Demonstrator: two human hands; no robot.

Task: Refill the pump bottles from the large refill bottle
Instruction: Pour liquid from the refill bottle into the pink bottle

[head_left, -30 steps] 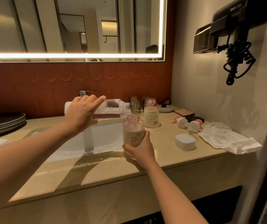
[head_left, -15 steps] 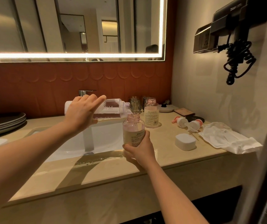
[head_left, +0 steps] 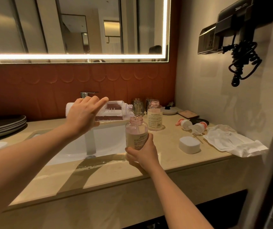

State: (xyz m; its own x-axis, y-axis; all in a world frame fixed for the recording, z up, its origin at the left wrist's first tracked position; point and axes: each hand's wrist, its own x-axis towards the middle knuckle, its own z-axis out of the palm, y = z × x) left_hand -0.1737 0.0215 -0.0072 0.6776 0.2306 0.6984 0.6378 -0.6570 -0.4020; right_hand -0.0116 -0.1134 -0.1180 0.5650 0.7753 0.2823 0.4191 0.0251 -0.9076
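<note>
Left hand [head_left: 84, 114] grips the large clear plastic refill bottle [head_left: 114, 111] from above. Fingers are curled over its body, with the index finger stretched along the top. The refill bottle lies about level over the white sink basin [head_left: 109, 141], its open threaded mouth pointing to 3 o'clock. A dark reddish liquid layer sits along its lower side.

The mouth is just above the open neck of the small clear round pump bottle with a pale label [head_left: 136, 131], touching it or nearly so; cannot tell. This pump bottle is upright with its pump off, and pale liquid fills most of it. Right hand [head_left: 143, 154] wraps round its lower part, thumb on the near right side, fingers curled round the base. The base is at the basin's right rim, on the beige stone counter [head_left: 115, 172].

- Second pump bottle [head_left: 154, 116]: same kind, open, at 1 o'clock from the held one. It stands apart on the counter and is partly filled.
- Two white-and-pink pump heads [head_left: 192, 125]: lying at 3 o'clock from the second pump bottle.
- White rounded box [head_left: 189, 144]: at 3 o'clock from the held bottle.
- Crumpled white bag [head_left: 231, 141]: at the counter's right end.
- Clear glass tumblers [head_left: 137, 107]: at 12 o'clock, against the red-brown wall.
- Chrome tap [head_left: 87, 94]: behind the left hand.
- Stack of grey plates [head_left: 3, 124]: at 9 o'clock.
- Lit mirror [head_left: 76, 27]: above.
- Black wall hair dryer with coiled cord [head_left: 241, 19]: at 2 o'clock.
</note>
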